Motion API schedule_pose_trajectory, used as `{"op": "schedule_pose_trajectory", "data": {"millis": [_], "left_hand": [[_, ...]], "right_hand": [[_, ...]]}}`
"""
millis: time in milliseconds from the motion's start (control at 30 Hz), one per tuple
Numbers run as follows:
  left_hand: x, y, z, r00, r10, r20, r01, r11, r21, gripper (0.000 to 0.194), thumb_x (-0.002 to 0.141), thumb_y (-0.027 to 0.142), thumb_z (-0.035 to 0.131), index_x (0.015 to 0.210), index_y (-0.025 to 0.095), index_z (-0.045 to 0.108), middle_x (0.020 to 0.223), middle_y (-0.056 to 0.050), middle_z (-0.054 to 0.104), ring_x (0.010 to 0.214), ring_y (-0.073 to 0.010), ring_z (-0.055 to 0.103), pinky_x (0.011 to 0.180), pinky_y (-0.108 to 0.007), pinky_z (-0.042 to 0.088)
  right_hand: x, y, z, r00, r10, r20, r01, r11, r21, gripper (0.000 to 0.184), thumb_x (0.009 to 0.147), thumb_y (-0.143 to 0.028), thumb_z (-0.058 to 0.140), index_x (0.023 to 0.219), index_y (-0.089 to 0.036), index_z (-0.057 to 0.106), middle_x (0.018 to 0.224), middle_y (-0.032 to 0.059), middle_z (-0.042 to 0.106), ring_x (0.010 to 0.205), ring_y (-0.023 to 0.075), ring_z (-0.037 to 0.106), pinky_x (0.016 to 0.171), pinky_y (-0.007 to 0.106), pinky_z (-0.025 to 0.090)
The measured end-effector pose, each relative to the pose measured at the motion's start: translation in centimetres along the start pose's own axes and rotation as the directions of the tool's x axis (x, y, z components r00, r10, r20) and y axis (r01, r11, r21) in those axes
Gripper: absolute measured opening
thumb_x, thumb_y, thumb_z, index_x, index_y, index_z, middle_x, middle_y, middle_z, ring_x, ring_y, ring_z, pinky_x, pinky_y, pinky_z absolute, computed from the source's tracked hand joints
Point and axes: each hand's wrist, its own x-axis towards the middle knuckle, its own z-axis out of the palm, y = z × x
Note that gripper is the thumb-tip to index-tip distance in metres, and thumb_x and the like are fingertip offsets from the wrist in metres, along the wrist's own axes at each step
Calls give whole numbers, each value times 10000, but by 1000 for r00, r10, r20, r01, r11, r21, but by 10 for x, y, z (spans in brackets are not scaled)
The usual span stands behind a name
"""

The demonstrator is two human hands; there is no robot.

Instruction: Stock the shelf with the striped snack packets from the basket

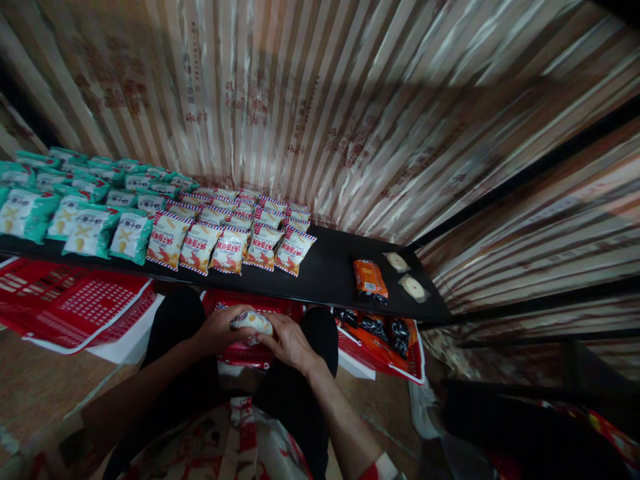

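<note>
Between my knees, a small white snack bag (251, 322) is gripped from both sides. My left hand (220, 330) closes round its left end, and my right hand (290, 340) has its fingers and thumb on the right end. Below the hands sits a red plastic basket (260, 362), its contents mostly hidden by them. Just ahead on the black shelf (325, 267) stand rows of white snack bags with striped edges (229, 250), printed with red lettering. The bag in my hands looks like these, though its print is hard to read.
Teal-and-white snack bags (89, 230) fill the shelf's left end. Toward the right lie an orange packet (370, 279) and two round wrapped pieces (413, 288). Red baskets stand below at left (100, 303) and right (419, 363), the right one holding orange-black packets. Printed plastic sheeting (280, 100) hangs behind.
</note>
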Motion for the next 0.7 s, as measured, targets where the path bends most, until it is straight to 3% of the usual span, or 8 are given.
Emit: {"op": "schedule_pose_trajectory", "data": {"millis": [200, 400, 567, 700], "left_hand": [[14, 7, -23, 992, -69, 108, 86, 983, -159, 486, 705, 480, 624, 1075, 165, 609, 931, -28, 685, 829, -197, 625, 749, -262, 481], [28, 19, -39, 992, -70, 109, 107, 916, -387, 443, 719, 405, 615, 1074, 142, 610, 1035, -55, 666, 938, -212, 613, 816, -289, 482], [34, 26, -34, 976, -216, 24, 193, 806, -560, 529, 673, 489, 651, 1057, 130, 597, 954, -69, 683, 825, -205, 639, 726, -294, 505], [37, 32, -18, 939, -334, -86, 182, 690, -701, 579, 658, 586, 635, 994, 117, 592, 803, -51, 689, 751, -204, 641, 696, -304, 504]], "right_hand": [[1, -5, 9, 994, 88, -71, -76, 985, 154, 307, 847, -341, 529, 1123, -209, 562, 962, 43, 659, 854, 172, 622, 759, 264, 480], [0, -8, 19, 956, 263, -131, -198, 905, 376, 279, 863, -335, 487, 1088, -189, 561, 933, 37, 678, 804, 171, 629, 724, 257, 479], [3, -12, 30, 913, 370, -173, -208, 786, 583, 290, 864, -386, 473, 1052, -181, 557, 909, 33, 680, 778, 168, 633, 689, 251, 483], [8, -16, 38, 867, 450, -215, -201, 710, 676, 299, 856, -417, 469, 996, -168, 559, 878, 48, 680, 765, 171, 630, 696, 266, 492]]}}
